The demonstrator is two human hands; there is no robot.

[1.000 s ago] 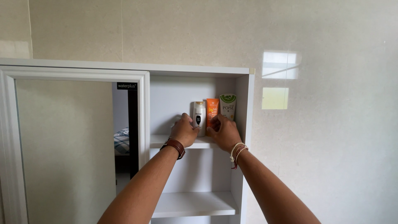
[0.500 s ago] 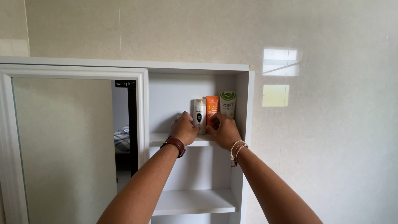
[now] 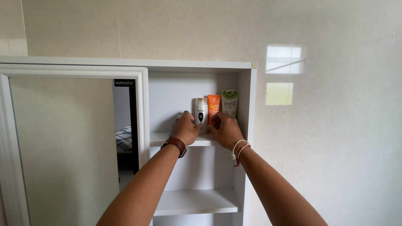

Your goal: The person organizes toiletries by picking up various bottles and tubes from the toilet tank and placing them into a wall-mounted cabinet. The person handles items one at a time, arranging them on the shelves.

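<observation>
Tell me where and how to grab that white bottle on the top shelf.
Grip the white bottle around its body, coming from the open front. It stands upright with the orange tube close on its right, so its left side and front are freest. The left hand already meets it there; the right hand is beside it.

White cabinet shelf (image 3: 167, 139), small white bottle (image 3: 201, 109), orange tube (image 3: 214, 104), green-topped tube (image 3: 230, 103) upright on it

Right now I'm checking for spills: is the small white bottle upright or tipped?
Upright. The white bottle stands on the top shelf, cap up, beside the orange tube.
</observation>
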